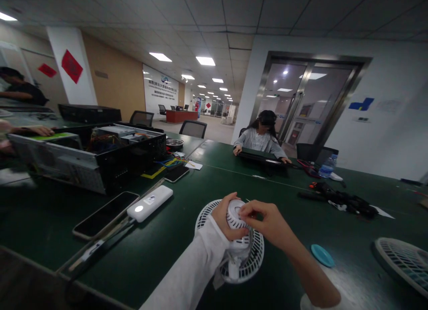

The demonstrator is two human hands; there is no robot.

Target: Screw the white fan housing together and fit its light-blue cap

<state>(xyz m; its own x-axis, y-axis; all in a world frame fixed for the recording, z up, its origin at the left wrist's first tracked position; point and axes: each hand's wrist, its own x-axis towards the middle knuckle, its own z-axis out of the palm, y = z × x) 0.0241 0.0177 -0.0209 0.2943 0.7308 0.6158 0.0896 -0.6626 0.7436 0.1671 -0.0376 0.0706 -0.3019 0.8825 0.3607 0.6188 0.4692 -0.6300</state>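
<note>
A small white fan (240, 244) lies face down on the green table, its motor housing upward and its round slatted grille beneath. My left hand (221, 215) is wrapped around the housing, thumb on the near side. At the top of the housing, my right hand (267, 218) has thumb and index finger pinched together. Whatever sits between those fingertips is too small to make out. To the right of my right forearm lies a light-blue round disc (323, 255). Farther right is a separate white fan grille (401, 258), partly cut off by the frame edge.
On the left stand a power bank (150, 204), a phone (105, 215), a second phone (177, 172) and an open computer case (70, 163), with another person's hand on it. Across the table (160, 243), a person holds a dark panel (264, 159). A water bottle (327, 166) stands right.
</note>
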